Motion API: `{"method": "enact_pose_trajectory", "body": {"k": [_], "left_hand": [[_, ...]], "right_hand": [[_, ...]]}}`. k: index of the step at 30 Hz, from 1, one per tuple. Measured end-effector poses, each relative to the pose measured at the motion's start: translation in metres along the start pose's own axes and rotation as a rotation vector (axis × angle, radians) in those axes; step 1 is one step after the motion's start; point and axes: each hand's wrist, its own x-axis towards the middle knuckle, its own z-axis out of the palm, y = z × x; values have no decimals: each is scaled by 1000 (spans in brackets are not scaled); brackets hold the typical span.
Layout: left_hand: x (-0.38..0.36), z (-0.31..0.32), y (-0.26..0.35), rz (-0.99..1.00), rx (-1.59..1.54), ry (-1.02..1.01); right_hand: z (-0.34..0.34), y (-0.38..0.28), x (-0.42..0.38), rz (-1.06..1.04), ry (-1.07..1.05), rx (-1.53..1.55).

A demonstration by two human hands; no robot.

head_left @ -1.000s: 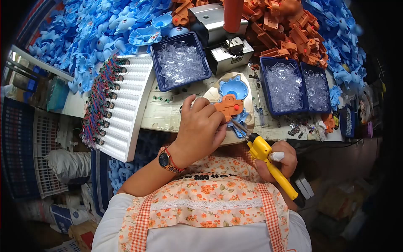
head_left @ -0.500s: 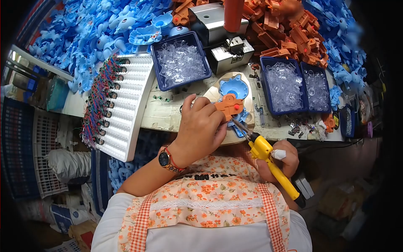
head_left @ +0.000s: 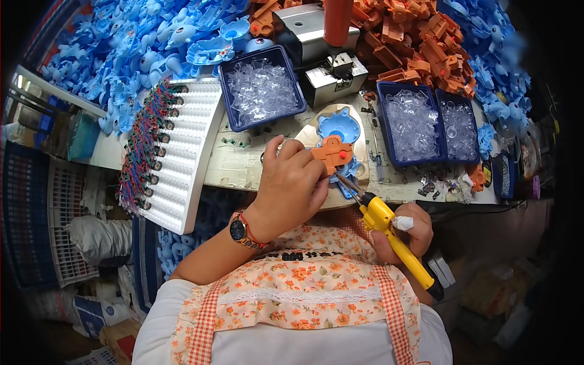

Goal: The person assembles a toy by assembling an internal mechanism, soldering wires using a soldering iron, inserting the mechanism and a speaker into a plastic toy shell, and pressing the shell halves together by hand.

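Observation:
My left hand (head_left: 289, 181) is closed on an orange plastic toy part (head_left: 333, 154) with a red button on it, keeping it at the front edge of the bench. My right hand (head_left: 410, 232), a white wrap on one finger, grips a yellow soldering iron (head_left: 395, 246). The iron's tip points up and left, right at the lower edge of the orange part. Behind the part, a blue plastic shell (head_left: 339, 126) lies in a pale shaped holder (head_left: 361, 140). More blue plastic shows beneath the orange part, partly hidden by it.
A white ridged tray (head_left: 188, 146) with wired round parts stands left. Blue bins (head_left: 292, 123) of clear plastic pieces flank a metal-bodied machine (head_left: 334, 79). Blue toy parts (head_left: 152, 42) and orange parts (head_left: 426, 55) are heaped behind. Small dark bits (head_left: 433, 187) lie front right.

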Motion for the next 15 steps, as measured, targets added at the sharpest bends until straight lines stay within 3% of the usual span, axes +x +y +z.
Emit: {"method": "enact_pose_trajectory", "body": {"k": [7,10,11,15], "left_hand": [[0,-1,0,8,26,-9],[2,-8,1,49,34,48],[4,-14,2,56,28,48],[10,-39,-1,89,-56,117]], "right_hand": [[-6,2,-10,40,44,13],[-21,-1,-35,379,292,166],[-34,1,-42,384,274,193],[-96,17,-46,464,549,-74]]}}
